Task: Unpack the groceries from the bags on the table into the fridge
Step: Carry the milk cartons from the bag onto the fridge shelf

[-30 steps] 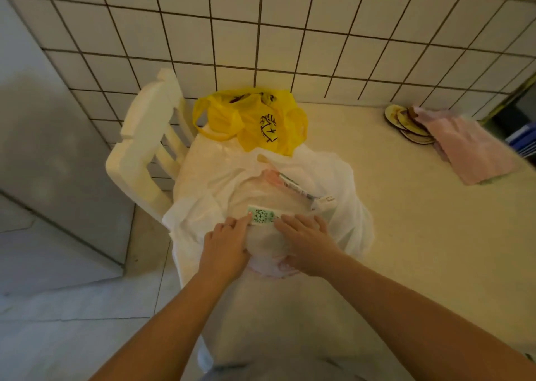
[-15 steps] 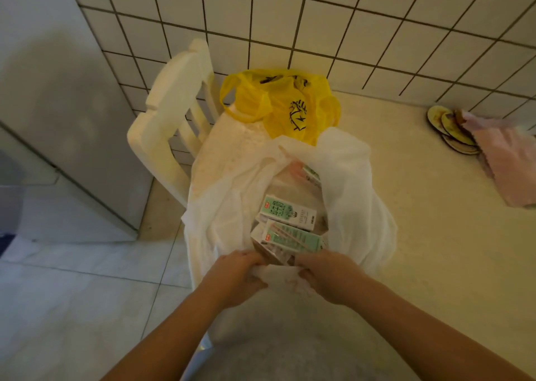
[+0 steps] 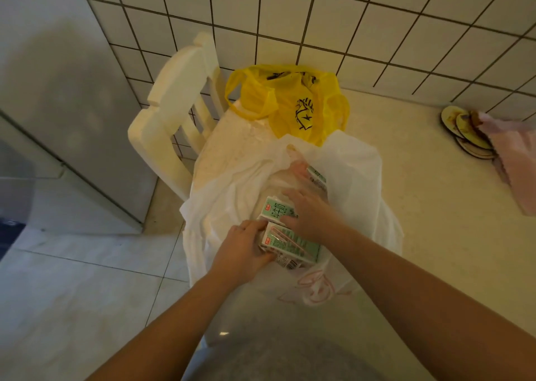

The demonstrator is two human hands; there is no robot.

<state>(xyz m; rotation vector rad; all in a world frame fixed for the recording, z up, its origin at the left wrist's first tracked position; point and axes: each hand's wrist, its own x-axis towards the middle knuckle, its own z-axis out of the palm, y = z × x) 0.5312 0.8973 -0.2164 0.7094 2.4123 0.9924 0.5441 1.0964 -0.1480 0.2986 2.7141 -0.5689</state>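
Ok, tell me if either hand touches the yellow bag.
No, the left hand grips a milk carton in the white bag, the right hand rests on a second carton, and the yellow bag sits behind.

Our left hand hides the near carton's end, our right hand covers half the middle carton, and the white bag buries most of the far carton.

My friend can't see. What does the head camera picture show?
A left hand grips a milk carton in an open white bag on a table, while the right hand rests on a second carton behind it. A yellow bag sits farther back, beside a white chair.
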